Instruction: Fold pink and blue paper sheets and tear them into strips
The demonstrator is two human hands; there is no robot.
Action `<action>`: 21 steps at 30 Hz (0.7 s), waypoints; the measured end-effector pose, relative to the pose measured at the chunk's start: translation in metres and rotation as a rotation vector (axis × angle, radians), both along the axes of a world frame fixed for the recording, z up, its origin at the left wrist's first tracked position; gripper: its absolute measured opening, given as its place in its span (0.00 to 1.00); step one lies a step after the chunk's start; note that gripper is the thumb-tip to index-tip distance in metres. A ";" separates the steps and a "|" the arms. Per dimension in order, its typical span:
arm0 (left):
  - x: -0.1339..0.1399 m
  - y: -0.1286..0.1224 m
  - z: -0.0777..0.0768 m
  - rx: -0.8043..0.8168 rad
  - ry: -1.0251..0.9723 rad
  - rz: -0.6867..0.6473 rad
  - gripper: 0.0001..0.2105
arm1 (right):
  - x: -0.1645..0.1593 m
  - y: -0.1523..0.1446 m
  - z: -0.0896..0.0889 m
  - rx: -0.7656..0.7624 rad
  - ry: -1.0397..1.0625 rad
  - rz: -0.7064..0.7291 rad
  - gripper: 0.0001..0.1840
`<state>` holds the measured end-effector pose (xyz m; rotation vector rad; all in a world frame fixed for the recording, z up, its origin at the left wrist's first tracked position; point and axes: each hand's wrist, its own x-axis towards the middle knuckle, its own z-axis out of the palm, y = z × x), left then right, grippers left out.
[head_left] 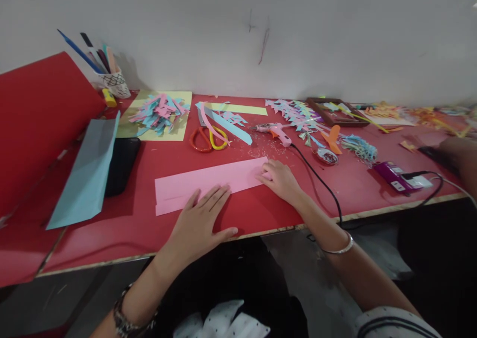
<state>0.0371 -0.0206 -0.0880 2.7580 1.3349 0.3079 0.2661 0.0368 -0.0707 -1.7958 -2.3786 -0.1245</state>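
A long folded strip of pink paper lies on the red table in front of me. My left hand rests flat on its lower edge, fingers stretched out and thumb apart. At the strip's right end, my right hand has its thumb and fingers closed on the paper. Just beyond the strip are scissors with red and yellow handles, partly under a pink strip and a light blue strip. A pink glue gun lies to the right of them.
At left, a folded blue sheet overlaps a black object beside a large red sheet. Paper scraps and a pen cup stand behind. A purple power adapter and another person's hand are at right.
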 end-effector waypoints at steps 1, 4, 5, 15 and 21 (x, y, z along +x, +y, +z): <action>0.000 0.000 -0.001 0.007 0.000 0.005 0.32 | -0.003 -0.005 0.002 0.048 -0.030 -0.021 0.13; 0.001 0.000 -0.002 0.010 -0.001 0.008 0.34 | -0.016 -0.025 0.007 0.188 -0.094 0.049 0.13; 0.002 0.000 -0.003 0.009 -0.001 0.008 0.34 | -0.021 -0.033 0.008 0.185 -0.094 0.131 0.12; 0.000 0.000 -0.004 0.029 -0.009 0.001 0.34 | -0.037 -0.049 0.005 -0.049 0.091 0.337 0.17; 0.000 0.000 -0.004 0.032 -0.010 -0.006 0.33 | -0.030 -0.045 0.006 -0.047 0.086 0.349 0.17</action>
